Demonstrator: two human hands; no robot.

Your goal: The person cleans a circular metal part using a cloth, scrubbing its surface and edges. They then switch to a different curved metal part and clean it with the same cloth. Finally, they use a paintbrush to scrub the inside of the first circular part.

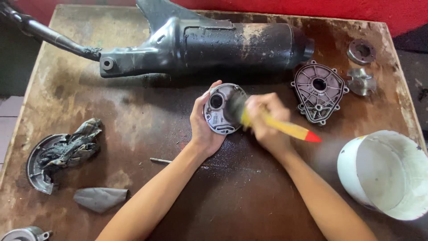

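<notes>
**Brush on a round metal cover, just below the black exhaust**

Head view: the long black metal exhaust muffler lies across the far side of the stained brown wooden table. Just below its middle, the left hand is curled around a round grey metal cover plate, held tilted above the wet tabletop. The right hand is closed around a yellow-handled brush with a red tip, its blurred bristles touching the plate's face. Below the muffler's right end lies a ribbed grey metal housing; well below that stands a white plastic bucket. Far below the muffler's left end, a dirty rag rests.
</notes>
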